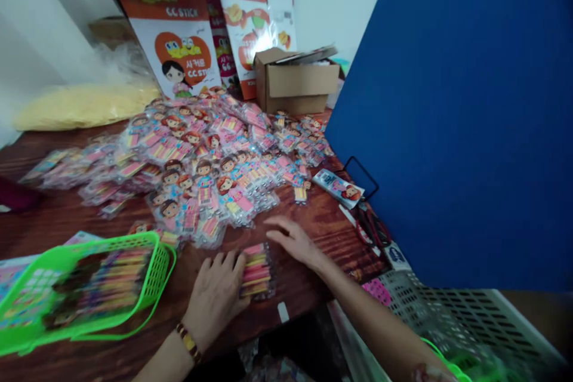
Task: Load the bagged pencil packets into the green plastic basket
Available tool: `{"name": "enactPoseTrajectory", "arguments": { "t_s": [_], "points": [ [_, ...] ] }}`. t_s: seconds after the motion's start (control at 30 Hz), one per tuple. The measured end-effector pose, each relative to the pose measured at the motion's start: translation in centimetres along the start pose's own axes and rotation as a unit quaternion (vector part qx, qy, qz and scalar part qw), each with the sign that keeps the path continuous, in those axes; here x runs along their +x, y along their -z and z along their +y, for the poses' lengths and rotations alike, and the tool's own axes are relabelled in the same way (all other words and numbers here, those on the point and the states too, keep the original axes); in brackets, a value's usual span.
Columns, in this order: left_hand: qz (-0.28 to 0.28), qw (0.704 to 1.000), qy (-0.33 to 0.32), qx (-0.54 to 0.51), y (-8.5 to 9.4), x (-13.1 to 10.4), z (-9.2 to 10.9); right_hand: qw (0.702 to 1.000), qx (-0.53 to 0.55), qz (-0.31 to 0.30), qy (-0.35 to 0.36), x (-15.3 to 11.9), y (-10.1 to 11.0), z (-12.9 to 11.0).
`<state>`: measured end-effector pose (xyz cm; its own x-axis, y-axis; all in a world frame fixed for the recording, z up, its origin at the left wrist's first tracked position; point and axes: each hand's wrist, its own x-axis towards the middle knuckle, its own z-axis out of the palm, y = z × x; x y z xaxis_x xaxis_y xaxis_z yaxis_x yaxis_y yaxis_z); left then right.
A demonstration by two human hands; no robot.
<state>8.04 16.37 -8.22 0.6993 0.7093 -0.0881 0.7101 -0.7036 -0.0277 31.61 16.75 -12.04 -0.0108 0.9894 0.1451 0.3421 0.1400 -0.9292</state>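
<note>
A clear packet of pink and yellow sticks [256, 270] lies on the dark wood-grain table near its front edge. My left hand [217, 286] is closed over the packet's left end, its fingers curled and the fingertips partly hidden. To the right of the packet is my right hand [293, 240], holding nothing, its fingers stretched out and apart toward the pile. Just beyond both hands spreads a big heap of small clear packets [210, 179] with printed cartoon figures and pink and yellow sticks.
A blurred green basket [159, 262] with packed sticks stands at left. Behind the heap are a cardboard box [304, 86] and printed cartons [179, 30]. A large blue panel [470, 119] blocks the right side. Scissors [364, 233] lie by a printed packet [339, 187].
</note>
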Motion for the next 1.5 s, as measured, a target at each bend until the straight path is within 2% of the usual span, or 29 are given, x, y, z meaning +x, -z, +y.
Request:
{"name": "enactPoseTrajectory", "arguments": {
  "t_s": [0.03,0.1,0.17,0.23,0.3,0.4,0.53,0.6,0.7,0.77,0.83,0.9,0.93,1.0,1.07,1.1,1.27,1.43,1.5],
  "points": [
    [-0.003,1.0,-0.001,-0.001,-0.2,0.1,-0.1,0.996,-0.082,0.046,-0.001,1.8,1.6,0.7],
    [0.001,1.0,-0.003,-0.004,-0.6,0.1,-0.2,0.958,-0.249,0.135,-0.051,5.2,4.4,2.1],
    [0.009,1.0,-0.004,-0.007,-0.9,0.1,-0.3,0.906,-0.375,0.149,-0.123,7.7,6.2,3.5],
    [0.008,1.0,0.0,-0.009,-1.3,-0.1,-0.3,0.872,-0.447,0.125,-0.154,8.5,6.6,4.7],
    [0.006,1.0,0.002,-0.01,-1.6,-0.3,-0.4,0.856,-0.487,0.101,-0.141,7.6,6.2,5.5],
    [0.013,1.0,-0.004,-0.011,-1.9,-0.5,-0.4,0.839,-0.526,0.082,-0.114,3.8,4.9,5.5],
    [0.004,1.0,-0.005,-0.013,-1.7,-0.3,-0.4,0.817,-0.553,0.064,-0.153,-1.8,2.7,3.0],
    [0.0,1.0,-0.003,-0.014,-1.4,-0.2,-0.3,0.815,-0.547,0.048,-0.185,-3.5,1.4,1.1],
    [-0.013,1.0,0.002,-0.012,-1.0,-0.4,-0.3,0.835,-0.519,0.008,-0.182,-3.9,0.6,-1.5],
    [-0.022,1.0,0.004,-0.01,-1.0,-0.8,-0.3,0.849,-0.496,0.0,-0.182,-3.1,1.7,-2.5],
    [-0.021,1.0,0.004,-0.007,-1.2,-1.3,-0.4,0.85,-0.486,0.026,-0.201,-1.9,4.0,-2.6],
    [-0.012,1.0,0.002,-0.005,-1.4,-1.7,-0.5,0.85,-0.491,0.042,-0.188,-0.8,6.7,-1.9],
    [-0.009,1.0,0.002,-0.003,-1.5,-1.9,-0.5,0.854,-0.496,0.022,-0.155,-0.4,8.0,-1.3],
    [-0.007,1.0,0.002,-0.002,-1.5,-2.0,-0.6,0.861,-0.499,-0.081,-0.055,-0.2,9.8,0.0],
    [-0.008,1.0,0.003,-0.001,-1.3,-2.0,-0.5,0.849,-0.495,-0.184,0.024,-0.7,10.7,1.3],
    [-0.011,1.0,0.004,-0.001,-1.1,-2.0,-0.5,0.839,-0.503,-0.203,0.036,-1.1,10.9,1.7],
    [-0.023,1.0,0.003,-0.009,-0.6,-1.8,-0.3,0.809,-0.573,-0.126,-0.032,-2.6,11.1,2.2],
    [-0.031,1.0,0.005,-0.006,-0.8,-1.9,-0.3,0.844,-0.513,-0.134,-0.076,-1.9,11.8,1.7],
    [-0.027,1.0,0.004,-0.008,-1.0,-1.9,-0.3,0.842,-0.509,-0.136,-0.115,-1.4,11.9,1.6]
  ]
}}
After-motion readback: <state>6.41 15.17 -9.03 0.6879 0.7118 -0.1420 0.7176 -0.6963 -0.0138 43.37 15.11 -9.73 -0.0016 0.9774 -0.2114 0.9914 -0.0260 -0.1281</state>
